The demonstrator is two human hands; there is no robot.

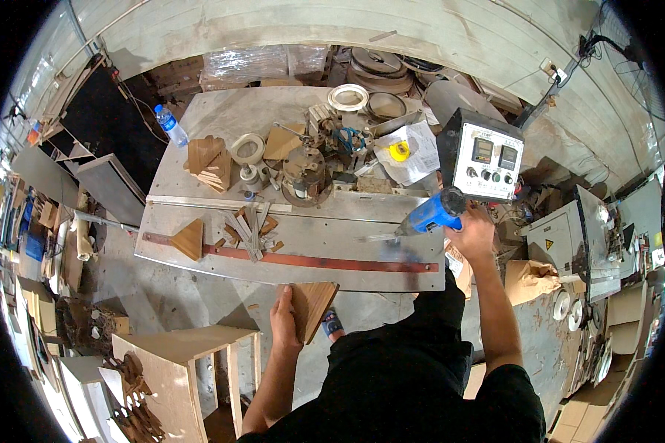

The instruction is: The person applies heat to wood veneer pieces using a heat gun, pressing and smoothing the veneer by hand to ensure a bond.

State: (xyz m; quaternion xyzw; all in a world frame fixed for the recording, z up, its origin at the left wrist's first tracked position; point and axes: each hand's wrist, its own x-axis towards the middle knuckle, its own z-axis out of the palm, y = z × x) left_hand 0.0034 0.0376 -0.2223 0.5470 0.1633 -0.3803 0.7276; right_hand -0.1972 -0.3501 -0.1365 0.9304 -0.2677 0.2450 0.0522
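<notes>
My left hand grips a brown wood-grain board by its left edge, in front of the table's near edge. The board is a slanted, pointed piece. In my right hand is a blue heat gun, held by its handle over the right part of the metal table. Its dark front end and thin nozzle point left. A similar wooden piece lies at the left on the table, beside a pile of thin strips and offcuts. A reddish strip runs along the near side of the tabletop.
A machine head stands mid-table. Stacked wooden pieces, a water bottle, a yellow tape measure on papers and a control box are around it. A plywood stand holding offcuts is at lower left.
</notes>
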